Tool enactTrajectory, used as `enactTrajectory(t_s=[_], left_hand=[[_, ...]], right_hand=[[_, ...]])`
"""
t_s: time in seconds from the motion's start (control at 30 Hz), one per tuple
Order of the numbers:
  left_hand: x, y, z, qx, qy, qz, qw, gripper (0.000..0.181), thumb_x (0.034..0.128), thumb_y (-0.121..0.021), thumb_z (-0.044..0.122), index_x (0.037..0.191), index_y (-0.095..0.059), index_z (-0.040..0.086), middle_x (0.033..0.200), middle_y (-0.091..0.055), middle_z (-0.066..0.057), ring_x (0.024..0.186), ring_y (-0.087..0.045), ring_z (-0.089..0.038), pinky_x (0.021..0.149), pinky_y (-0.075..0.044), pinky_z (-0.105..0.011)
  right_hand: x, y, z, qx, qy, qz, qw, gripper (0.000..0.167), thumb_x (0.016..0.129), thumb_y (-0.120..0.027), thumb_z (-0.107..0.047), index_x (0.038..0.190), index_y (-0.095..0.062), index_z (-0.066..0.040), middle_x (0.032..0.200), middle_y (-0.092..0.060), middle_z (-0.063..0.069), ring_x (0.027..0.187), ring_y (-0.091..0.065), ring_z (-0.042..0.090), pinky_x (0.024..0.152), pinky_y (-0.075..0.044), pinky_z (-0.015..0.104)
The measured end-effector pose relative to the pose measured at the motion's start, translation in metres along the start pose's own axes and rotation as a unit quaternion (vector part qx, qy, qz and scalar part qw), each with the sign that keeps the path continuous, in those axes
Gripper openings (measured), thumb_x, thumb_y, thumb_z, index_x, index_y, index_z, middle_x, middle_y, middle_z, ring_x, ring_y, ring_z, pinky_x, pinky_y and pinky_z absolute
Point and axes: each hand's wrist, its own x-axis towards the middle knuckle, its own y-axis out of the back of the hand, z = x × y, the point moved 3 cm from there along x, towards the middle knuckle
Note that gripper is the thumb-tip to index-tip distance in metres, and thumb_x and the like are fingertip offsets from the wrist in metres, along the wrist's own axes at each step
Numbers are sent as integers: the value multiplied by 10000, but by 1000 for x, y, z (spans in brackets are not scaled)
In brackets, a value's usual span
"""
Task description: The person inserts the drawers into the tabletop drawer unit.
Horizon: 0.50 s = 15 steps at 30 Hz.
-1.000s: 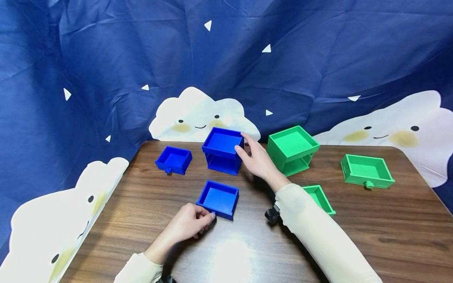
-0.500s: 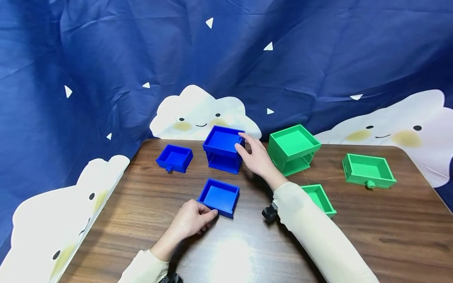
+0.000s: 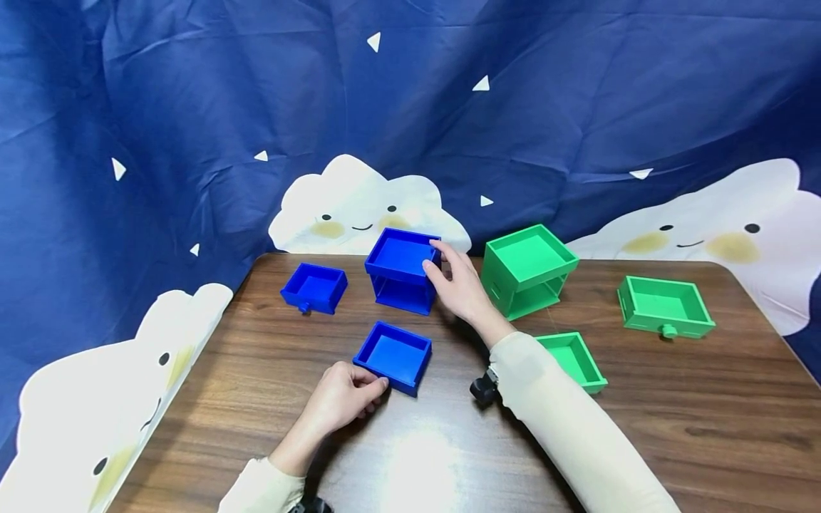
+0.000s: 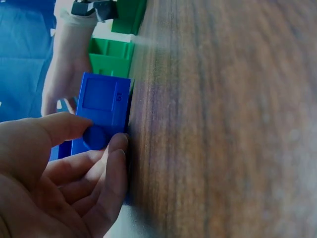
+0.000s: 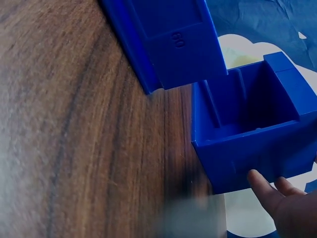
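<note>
On the left hand [image 3: 338, 400], the fingers pinch the knob [image 4: 95, 138] of the blue drawer [image 3: 393, 356], which sits on the worktop [image 3: 250, 377] just beyond them toward one o'clock. From the drawer, the blue cabinet [image 3: 401, 255] stands near, at twelve; the drawer's front looks turned slightly more toward seven than the cabinet's. The right hand [image 3: 460, 291] is nearer the cabinet, its fingers unclenched, touching the three o'clock side.
</note>
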Motion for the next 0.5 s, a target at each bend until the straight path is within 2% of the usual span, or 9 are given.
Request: enactTrajectory(t_s=[0.5], left_hand=[[-1, 0, -3, -389, 214, 143, 9989, 249, 967, -787, 250, 837, -801, 38, 702, -761, -53, 601, -718, -142, 558, -615, -293]], right_hand=[[1, -5, 2, 412, -25, 243, 9989, 546, 1118, -562, -380, 1636, -465, -235, 1542, -481, 240, 1322, -623, 429, 1163, -503, 588]])
